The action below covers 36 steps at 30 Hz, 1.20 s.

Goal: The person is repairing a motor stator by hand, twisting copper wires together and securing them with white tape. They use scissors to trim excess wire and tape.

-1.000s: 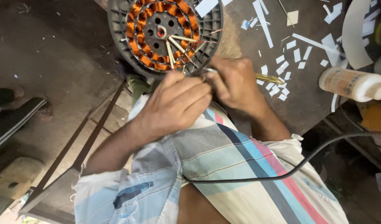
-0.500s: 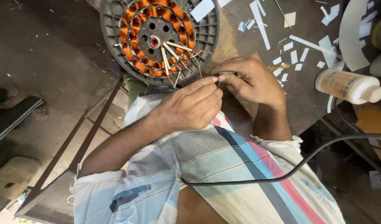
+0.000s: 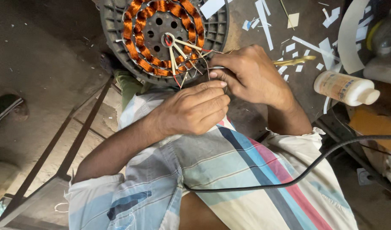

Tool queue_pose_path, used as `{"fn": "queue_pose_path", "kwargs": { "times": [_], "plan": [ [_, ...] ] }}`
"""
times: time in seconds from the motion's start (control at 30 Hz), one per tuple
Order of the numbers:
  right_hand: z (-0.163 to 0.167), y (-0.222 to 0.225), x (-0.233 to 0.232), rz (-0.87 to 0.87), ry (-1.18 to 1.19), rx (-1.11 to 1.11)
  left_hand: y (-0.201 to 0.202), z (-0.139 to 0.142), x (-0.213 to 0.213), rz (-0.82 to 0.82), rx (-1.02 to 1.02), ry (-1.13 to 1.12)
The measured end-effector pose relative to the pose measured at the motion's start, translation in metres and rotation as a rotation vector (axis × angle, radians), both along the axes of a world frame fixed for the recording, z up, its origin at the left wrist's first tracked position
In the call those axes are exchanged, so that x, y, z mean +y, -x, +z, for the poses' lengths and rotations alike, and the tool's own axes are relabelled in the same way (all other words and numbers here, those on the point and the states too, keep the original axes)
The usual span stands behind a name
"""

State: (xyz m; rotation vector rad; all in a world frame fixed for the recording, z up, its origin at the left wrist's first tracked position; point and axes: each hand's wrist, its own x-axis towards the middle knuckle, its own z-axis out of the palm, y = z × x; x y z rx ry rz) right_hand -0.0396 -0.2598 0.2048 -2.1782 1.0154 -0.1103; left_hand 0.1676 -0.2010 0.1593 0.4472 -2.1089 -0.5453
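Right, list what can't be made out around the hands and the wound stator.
Head view only:
- Stator: top cut off by the frame edge.
- Yellow-handled tool: its tip hidden inside the right hand.
- Wire ends: too thin to follow, covered by the left hand.
- Bottle: label blurred.

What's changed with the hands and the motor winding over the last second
Both hands slid a little right along the stator's lower edge. The left hand stays pinched on the thin wire leads; the right hand keeps its grip on a yellow-handled tool. Nothing was picked up or let go. The stator, white bottle, paper scraps and black cable lie as before.
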Motion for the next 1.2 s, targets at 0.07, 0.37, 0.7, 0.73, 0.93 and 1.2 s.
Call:
{"fn": "queue_pose_path", "kwargs": {
  "times": [0.07,0.37,0.7,0.73,0.93,1.2],
  "plan": [
    [-0.002,-0.001,0.001,0.004,0.025,-0.006,-0.001,0.000,0.000,0.002,0.014,-0.005],
    [-0.017,-0.001,0.012,-0.112,0.134,-0.109,-0.002,0.007,-0.001,0.000,0.015,-0.057],
    [-0.036,0.044,0.047,-0.329,-0.194,-0.355,0.005,0.042,-0.021,0.305,-0.372,0.224],
    [-0.040,0.046,0.053,-0.332,-0.190,-0.363,0.009,0.042,-0.024,0.301,-0.426,0.275],
    [-0.045,0.058,0.068,-0.336,-0.294,-0.444,0.017,0.041,-0.037,0.265,-0.499,0.383],
    [-0.046,0.058,0.046,-0.111,-0.284,-0.457,0.021,0.042,-0.045,0.252,-0.536,0.323]
  ]
}}
